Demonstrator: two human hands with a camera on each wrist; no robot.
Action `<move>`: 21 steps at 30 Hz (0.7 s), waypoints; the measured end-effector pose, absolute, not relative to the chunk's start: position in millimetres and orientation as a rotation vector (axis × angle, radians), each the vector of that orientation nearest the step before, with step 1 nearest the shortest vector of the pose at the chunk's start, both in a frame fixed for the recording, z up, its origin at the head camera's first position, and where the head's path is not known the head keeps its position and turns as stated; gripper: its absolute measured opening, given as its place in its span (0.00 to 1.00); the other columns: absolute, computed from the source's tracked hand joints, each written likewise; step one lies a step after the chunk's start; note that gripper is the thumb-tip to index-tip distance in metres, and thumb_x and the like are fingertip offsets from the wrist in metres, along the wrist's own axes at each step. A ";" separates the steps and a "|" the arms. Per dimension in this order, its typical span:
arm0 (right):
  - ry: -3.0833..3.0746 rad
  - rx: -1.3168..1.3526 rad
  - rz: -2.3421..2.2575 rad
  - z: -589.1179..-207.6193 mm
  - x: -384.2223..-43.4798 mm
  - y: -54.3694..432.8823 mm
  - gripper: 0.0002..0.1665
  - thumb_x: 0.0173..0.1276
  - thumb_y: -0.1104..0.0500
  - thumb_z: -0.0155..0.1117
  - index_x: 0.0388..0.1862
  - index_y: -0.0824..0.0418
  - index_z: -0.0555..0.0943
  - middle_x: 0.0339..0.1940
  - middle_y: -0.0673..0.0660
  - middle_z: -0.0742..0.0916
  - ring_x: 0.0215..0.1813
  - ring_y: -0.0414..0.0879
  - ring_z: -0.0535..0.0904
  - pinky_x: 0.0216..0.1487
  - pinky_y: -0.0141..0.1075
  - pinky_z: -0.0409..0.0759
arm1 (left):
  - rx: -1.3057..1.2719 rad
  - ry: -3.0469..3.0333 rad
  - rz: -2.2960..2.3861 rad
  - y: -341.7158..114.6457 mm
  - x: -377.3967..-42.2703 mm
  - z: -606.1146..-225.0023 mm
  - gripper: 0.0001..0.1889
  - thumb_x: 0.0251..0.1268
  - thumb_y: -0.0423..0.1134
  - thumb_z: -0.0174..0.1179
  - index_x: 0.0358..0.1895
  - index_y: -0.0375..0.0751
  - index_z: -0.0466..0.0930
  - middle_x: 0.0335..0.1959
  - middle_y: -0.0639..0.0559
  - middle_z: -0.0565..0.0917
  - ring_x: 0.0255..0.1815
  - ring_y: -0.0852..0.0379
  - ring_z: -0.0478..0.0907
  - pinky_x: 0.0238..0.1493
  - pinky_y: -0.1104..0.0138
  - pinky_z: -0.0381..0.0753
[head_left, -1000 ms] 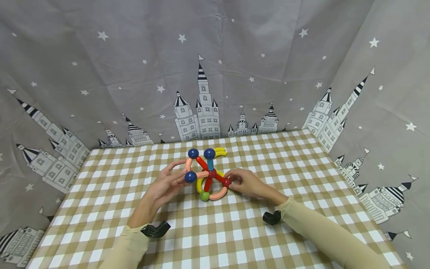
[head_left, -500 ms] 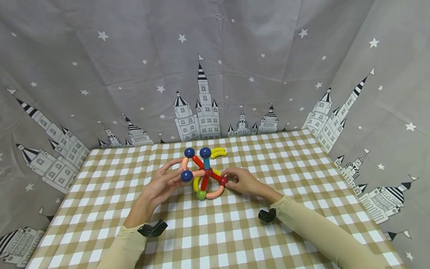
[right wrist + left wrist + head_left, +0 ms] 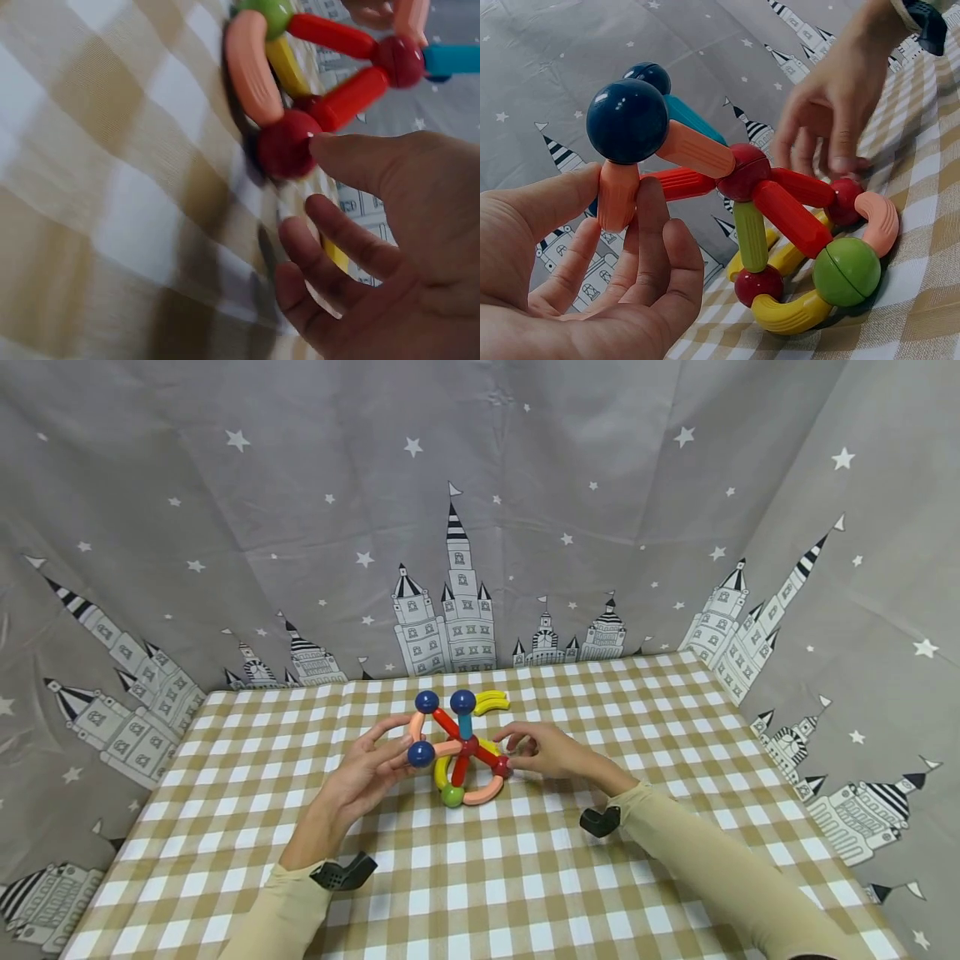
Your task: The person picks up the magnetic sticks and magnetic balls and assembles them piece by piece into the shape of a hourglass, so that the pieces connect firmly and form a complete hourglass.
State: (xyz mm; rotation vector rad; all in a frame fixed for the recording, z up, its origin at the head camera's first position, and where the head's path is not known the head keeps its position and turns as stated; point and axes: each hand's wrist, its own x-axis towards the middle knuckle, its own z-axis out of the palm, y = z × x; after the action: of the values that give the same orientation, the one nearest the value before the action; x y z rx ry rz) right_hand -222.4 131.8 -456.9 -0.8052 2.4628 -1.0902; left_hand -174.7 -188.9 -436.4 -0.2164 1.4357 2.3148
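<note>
A structure of coloured rods and balls stands on the table, its red centre ball (image 3: 744,171) joined to red, blue, peach and green rods. Between thumb and fingers, my left hand (image 3: 369,779) pinches a short peach rod (image 3: 618,196) under a dark blue ball (image 3: 628,121). At the other side, the thumb of my right hand (image 3: 546,750) touches a low red ball (image 3: 288,145); its other fingers stand apart from that ball. A green ball (image 3: 847,271), a curved peach rod (image 3: 252,66) and curved yellow rods (image 3: 791,312) form the base.
Loose curved yellow rods (image 3: 492,702) lie behind the structure. A checked cloth (image 3: 480,893) covers the table, and a grey curtain (image 3: 600,527) printed with castles and stars hangs at its back and sides.
The structure and both hands have shifted slightly left since the first frame. The fingers of my right hand have loosened from the low red ball, leaving the thumb against it.
</note>
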 end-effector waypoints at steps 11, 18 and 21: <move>2.708 -0.802 -1.165 -461.8 -272.2 122.5 0.28 0.67 0.60 0.74 0.65 0.61 0.79 0.59 0.65 0.84 0.57 0.62 0.81 0.59 0.53 0.79 | -0.219 1.455 2.324 -189.9 -173.2 -434.6 0.22 0.73 0.33 0.64 0.66 0.48 0.73 0.61 0.41 0.74 0.46 0.52 0.86 0.54 0.57 0.83; 2.794 -0.931 -1.133 -473.8 -290.5 108.8 0.27 0.63 0.63 0.76 0.61 0.65 0.81 0.56 0.64 0.86 0.56 0.59 0.81 0.60 0.51 0.78 | -0.227 1.489 2.311 -188.7 -173.9 -435.3 0.23 0.71 0.35 0.66 0.66 0.49 0.74 0.60 0.42 0.77 0.48 0.51 0.86 0.54 0.58 0.83; 2.803 -0.926 -1.091 -475.0 -292.7 102.8 0.27 0.63 0.62 0.76 0.61 0.65 0.82 0.57 0.62 0.87 0.59 0.58 0.81 0.63 0.50 0.75 | -0.236 1.511 2.302 -189.3 -173.4 -435.4 0.22 0.71 0.36 0.66 0.65 0.50 0.74 0.57 0.43 0.80 0.49 0.51 0.85 0.52 0.59 0.82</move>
State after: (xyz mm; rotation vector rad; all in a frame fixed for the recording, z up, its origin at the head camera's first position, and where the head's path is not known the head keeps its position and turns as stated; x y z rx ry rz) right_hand -292.7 102.8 -475.0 -0.9255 2.8026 -1.0906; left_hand -173.4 -189.3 -435.4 -0.2364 1.5107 2.3016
